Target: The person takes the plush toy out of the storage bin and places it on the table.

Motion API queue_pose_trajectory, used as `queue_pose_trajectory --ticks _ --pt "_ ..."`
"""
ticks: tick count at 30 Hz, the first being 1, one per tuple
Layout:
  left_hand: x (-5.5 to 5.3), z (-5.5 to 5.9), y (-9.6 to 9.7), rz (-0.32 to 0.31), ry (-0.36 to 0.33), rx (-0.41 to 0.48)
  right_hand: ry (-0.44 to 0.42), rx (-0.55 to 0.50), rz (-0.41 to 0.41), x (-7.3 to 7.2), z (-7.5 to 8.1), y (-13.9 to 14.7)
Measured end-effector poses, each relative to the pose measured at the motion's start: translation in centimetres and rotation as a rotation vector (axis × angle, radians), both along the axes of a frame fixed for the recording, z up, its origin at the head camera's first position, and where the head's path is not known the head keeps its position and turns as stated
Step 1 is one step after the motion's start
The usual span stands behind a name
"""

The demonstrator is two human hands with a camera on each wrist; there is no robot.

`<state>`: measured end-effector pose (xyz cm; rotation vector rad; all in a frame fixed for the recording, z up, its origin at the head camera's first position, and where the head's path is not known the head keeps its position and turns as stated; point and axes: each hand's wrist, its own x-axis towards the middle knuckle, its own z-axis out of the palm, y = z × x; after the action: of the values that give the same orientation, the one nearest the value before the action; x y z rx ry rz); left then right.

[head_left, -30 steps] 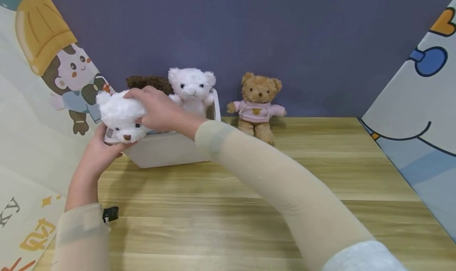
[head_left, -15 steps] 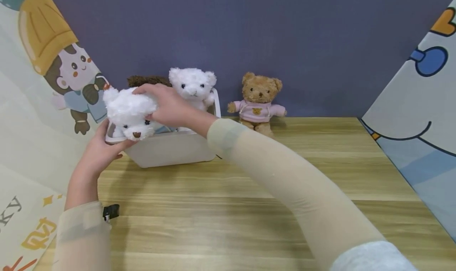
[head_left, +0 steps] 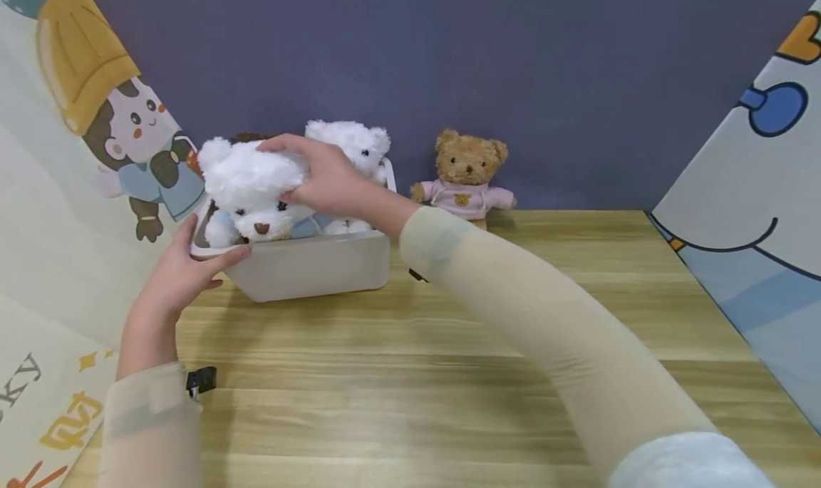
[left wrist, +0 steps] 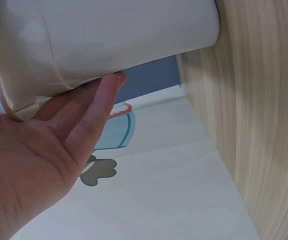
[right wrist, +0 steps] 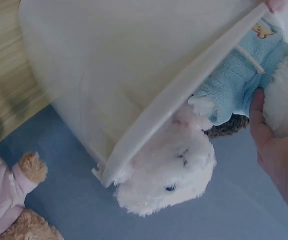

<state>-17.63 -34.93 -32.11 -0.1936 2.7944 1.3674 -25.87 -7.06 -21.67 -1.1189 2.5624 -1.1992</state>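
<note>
A white teddy bear in a blue top sits at the left end of a white storage bin, its head above the rim. My right hand grips that head from above and the right side. In the right wrist view, the blue top lies inside the rim by my thumb. My left hand holds the bin's left end, thumb along the rim and fingers against the outer wall. Another white bear stands in the bin's right end, partly covered by my right hand. Behind them, dark brown plush barely shows.
A tan teddy bear in a pink hoodie is propped against the grey-blue back wall, right of the bin. Printed side panels flank the wood-grain table. A small black clip sticks out at my left wrist.
My right hand has moved right with the white bear, whose head shifts right and turns more upright, its blue top now showing in the bin. My left hand stays on the rim.
</note>
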Motion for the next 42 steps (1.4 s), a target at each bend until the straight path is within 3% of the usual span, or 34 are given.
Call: queue_pose_trajectory --ticks 9,15,28,42 --pt "-0.2 -0.3 0.0 0.003 0.023 -0.007 -0.06 -0.161 -0.024 -0.4 1.0 2.1" --pt "-0.5 -0.5 -0.1 0.009 0.024 -0.001 -0.05 -0.199 -0.069 -0.8 2.0 3.8" --pt "-0.3 -0.5 -0.4 0.004 -0.007 0.0 -0.154 -0.339 -0.12 -0.8 2.9 7.0" --pt "0.0 -0.4 -0.3 0.004 -0.002 -0.01 -0.118 -0.402 -0.173 -0.8 3.0 9.4"
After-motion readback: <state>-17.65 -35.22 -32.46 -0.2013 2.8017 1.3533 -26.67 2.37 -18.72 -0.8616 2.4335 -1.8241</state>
